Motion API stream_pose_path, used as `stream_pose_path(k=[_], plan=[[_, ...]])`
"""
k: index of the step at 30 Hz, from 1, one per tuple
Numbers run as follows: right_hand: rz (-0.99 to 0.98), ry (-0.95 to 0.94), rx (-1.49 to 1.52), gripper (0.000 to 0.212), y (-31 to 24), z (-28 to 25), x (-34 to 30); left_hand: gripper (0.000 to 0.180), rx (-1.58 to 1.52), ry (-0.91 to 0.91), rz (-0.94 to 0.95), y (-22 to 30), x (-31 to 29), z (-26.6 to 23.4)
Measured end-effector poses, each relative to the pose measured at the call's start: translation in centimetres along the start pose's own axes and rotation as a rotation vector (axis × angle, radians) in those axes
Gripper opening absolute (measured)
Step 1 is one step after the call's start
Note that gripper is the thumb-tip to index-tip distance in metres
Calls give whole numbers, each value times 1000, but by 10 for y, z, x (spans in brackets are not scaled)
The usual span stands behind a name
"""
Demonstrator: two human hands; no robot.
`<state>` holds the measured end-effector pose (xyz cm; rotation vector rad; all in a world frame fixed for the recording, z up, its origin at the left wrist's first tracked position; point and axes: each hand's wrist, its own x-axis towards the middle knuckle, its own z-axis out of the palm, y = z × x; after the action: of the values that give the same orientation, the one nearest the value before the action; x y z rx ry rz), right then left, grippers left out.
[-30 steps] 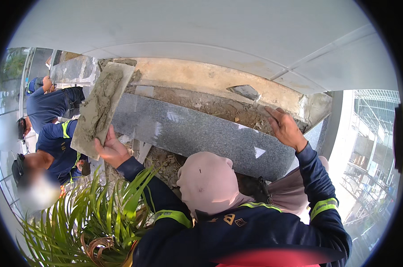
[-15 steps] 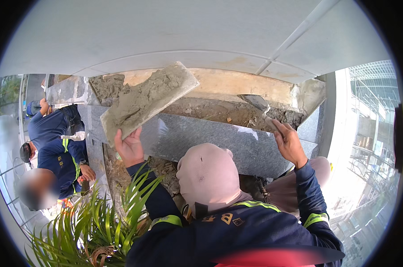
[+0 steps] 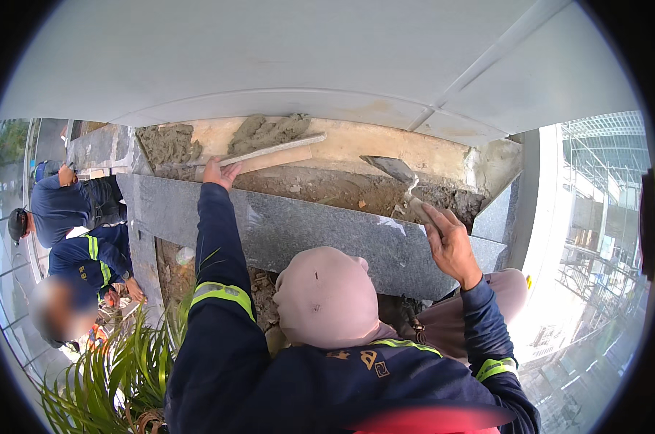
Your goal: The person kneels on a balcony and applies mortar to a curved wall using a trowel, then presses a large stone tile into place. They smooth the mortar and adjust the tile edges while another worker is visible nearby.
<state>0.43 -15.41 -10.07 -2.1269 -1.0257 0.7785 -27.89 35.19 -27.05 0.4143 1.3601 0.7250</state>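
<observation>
My left hand [image 3: 221,174] grips the near lower end of a narrow stone slab [image 3: 275,153], its arm stretched out. The slab is tilted nearly edge-on to me, close to the base of the wall. Thick grey wet mortar [image 3: 268,132] shows on its far side; whether it touches the wall I cannot tell. My right hand [image 3: 450,242] is closed round the handle of a pointing trowel [image 3: 391,168]. Its blade points left above the dirt-filled gap, apart from the slab.
A grey granite slab [image 3: 313,226] runs along the gap's near side. More mortar [image 3: 170,145] sits at the left; a light panelled wall [image 3: 269,58] rises ahead. My bent knee [image 3: 327,293] is close in front. Green leaves [image 3: 117,369] and two co-workers [image 3: 99,264] are at left.
My left hand has moved forward with the slab, turning its mortared face from me towards the wall. The trowel has shifted slightly left in my right hand.
</observation>
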Motion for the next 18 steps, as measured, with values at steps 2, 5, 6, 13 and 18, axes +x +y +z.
stream_pose_path(k=[2, 5, 6, 13, 18], plan=[[-10, 18, 23, 42, 6, 5, 0, 67, 56, 20, 52, -19, -13, 12], [16, 34, 191, 42, 19, 16, 4, 70, 125, -23, 114, -56, -34, 32], [30, 32, 273, 42, 21, 18, 6, 70, 103, -34, 119, -67, -35, 39], [-54, -35, 267, 43, -10, 18, 30, 68, -28, 21, 236, -85, -27, 26], [-397, -163, -10, 45, -39, 37, 110, 73, -48, -107, 202, -86, -44, 29]])
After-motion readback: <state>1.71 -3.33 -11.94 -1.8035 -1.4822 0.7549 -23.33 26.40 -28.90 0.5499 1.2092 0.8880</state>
